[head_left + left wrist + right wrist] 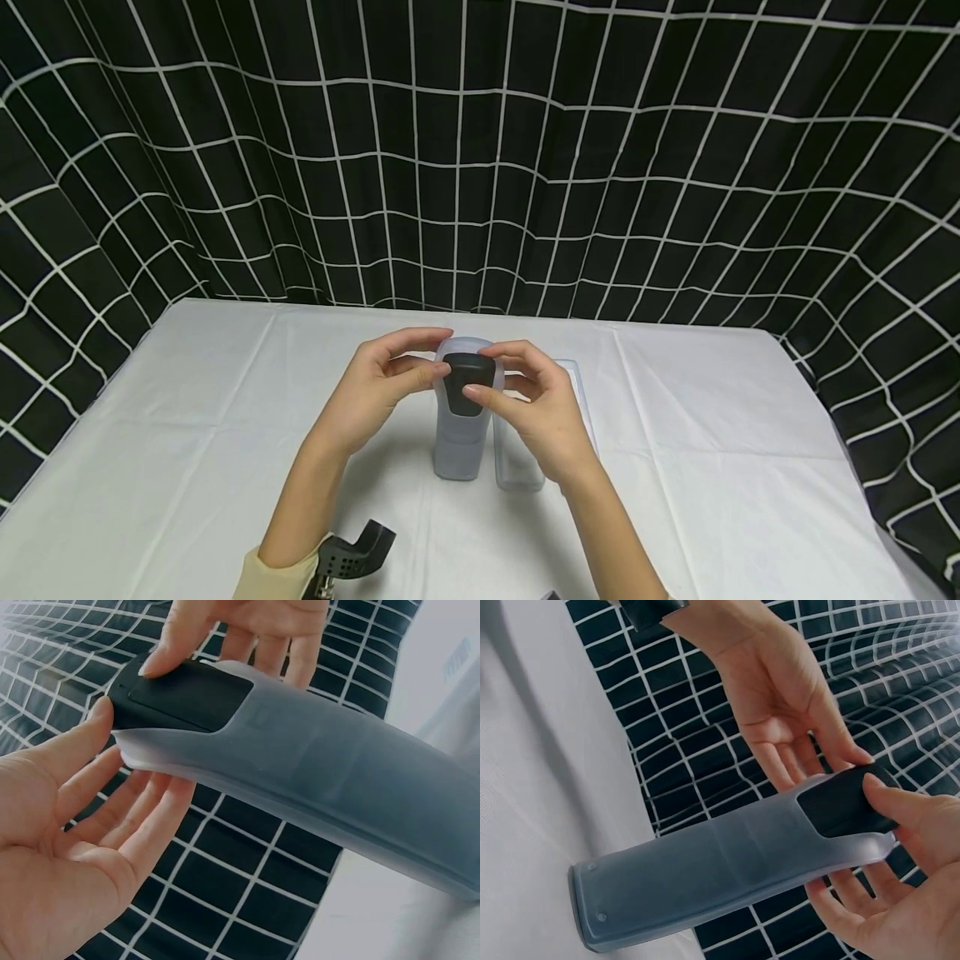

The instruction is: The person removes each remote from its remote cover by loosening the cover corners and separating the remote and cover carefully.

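Note:
A tall frosted translucent case (459,450) stands upright on the white cloth, its flared mouth at the top. Inside that mouth sits a black object (468,371) with a smooth rounded end; its lower part is hidden in the case, and I cannot tell its kind. My left hand (378,379) holds the case top from the left, thumb at the black object's edge and fingers at the rim. From the right, my right hand (538,400) grips the same top, its thumb pressing on the black face and fingers behind the case (697,862).
Just right of the case lies a clear rectangular plastic tray (519,471), partly covered by my right hand. A white cloth (225,483) spreads over the table. Black curtain with white grid lines (480,200) surrounds the back and sides. A black strap mount (352,557) is on my left wrist.

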`<state>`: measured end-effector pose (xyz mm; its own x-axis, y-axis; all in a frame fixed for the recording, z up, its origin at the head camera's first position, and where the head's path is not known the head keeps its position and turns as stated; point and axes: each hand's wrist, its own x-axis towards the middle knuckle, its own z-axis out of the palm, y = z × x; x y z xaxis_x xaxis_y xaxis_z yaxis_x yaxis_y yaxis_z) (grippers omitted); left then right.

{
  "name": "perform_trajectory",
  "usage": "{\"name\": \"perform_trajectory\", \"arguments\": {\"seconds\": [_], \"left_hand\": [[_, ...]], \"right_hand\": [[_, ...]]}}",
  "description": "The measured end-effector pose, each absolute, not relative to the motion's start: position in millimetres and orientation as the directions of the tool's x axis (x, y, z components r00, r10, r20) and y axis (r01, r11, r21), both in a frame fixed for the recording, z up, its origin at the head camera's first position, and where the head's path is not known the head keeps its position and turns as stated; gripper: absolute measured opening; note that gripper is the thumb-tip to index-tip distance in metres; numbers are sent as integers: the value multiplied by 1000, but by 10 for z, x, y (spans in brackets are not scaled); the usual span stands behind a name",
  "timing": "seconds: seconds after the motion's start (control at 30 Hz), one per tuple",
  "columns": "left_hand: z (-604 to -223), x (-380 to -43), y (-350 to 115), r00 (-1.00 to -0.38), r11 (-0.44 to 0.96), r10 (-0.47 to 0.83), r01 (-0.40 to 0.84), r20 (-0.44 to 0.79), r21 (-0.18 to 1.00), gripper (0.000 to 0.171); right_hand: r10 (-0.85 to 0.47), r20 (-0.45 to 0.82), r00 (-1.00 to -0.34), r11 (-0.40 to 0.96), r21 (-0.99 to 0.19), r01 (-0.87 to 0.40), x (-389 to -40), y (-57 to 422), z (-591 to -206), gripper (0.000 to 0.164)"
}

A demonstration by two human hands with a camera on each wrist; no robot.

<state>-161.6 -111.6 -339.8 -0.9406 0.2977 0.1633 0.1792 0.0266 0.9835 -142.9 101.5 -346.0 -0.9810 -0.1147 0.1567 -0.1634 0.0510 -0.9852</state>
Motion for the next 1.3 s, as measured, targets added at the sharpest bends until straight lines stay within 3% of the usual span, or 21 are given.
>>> {"name": "perform_trajectory", "arguments": {"seconds": [0.37, 0.8, 1.3], "left_hand": [[-3465, -1643, -1030, -942, 58, 289, 194, 169, 979, 52], [-3510, -1650, -981, -939, 125, 308, 198, 152, 972, 49], [-3504, -1657, -1027, -910, 197, 393, 227, 135, 954, 58]], "right_hand": [[-26, 164, -986, 89, -982, -166, -1438, 1022, -3441, 37], [74, 120, -990, -90, -988, -126, -1476, 1033, -3405, 33], [236, 37, -971, -241, -966, -95, -1488, 1103, -3368, 28]]}}
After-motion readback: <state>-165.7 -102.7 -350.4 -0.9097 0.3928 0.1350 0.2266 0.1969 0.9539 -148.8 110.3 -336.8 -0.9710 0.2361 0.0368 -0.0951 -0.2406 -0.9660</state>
